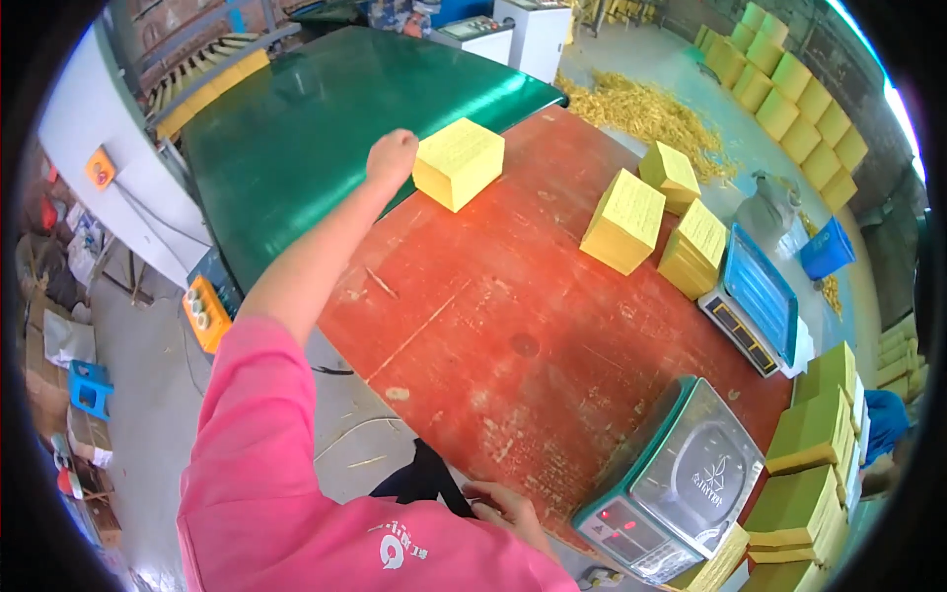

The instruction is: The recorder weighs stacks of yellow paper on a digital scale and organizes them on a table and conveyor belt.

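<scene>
My left arm reaches far across to the border between the red tabletop (434, 326) and the green conveyor belt (296, 128). At its end my left hand (393, 158) is closed against the left side of a block-shaped stack of yellow paper (459, 163); some of its fingers are hidden. The stack sits at the table's far left edge, partly over the belt's border. My right hand (508, 508) is low, close to my body at the table's near edge. Its fingers are loosely bent and apart, with nothing visible in them.
Several more yellow paper stacks (623, 222) stand at the table's right, beside a blue-topped scale (760, 296). A silver-topped digital scale (691, 474) occupies the near right corner. More stacks (809, 424) rise beyond it. An orange button box (205, 314) is left of the table.
</scene>
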Tool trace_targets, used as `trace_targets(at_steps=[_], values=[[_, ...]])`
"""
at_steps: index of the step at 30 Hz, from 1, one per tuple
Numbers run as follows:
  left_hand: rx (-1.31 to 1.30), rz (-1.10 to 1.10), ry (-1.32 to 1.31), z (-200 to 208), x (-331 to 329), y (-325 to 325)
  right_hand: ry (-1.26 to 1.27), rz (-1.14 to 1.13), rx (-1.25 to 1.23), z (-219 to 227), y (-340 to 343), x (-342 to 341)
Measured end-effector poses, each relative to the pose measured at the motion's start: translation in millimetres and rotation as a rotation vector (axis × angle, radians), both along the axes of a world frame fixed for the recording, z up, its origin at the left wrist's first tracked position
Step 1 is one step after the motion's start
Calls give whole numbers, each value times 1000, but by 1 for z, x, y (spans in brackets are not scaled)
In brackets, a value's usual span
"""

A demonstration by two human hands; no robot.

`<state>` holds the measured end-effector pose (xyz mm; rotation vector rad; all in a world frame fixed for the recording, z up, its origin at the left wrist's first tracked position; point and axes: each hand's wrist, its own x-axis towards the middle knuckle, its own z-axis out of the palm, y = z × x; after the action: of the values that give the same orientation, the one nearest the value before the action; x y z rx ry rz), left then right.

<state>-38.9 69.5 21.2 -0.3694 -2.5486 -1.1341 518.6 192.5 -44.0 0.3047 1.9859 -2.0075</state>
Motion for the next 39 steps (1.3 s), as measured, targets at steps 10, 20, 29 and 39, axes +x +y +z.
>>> trace_targets(at_steps=[10, 20, 29, 39], values=[[-472, 45, -310, -36, -93, 72, -155, -491, -154, -5, -17, -54], [-563, -482, -151, -28, 111, 88, -79, -363, -56, -5, -10, -45], [-512, -640, -160, -17, 372, 14, 7, -322, -478, -34, -31, 19], [-3, -393, -558, -43, 443, -41, 117, -225, -594, -11, -20, 79]])
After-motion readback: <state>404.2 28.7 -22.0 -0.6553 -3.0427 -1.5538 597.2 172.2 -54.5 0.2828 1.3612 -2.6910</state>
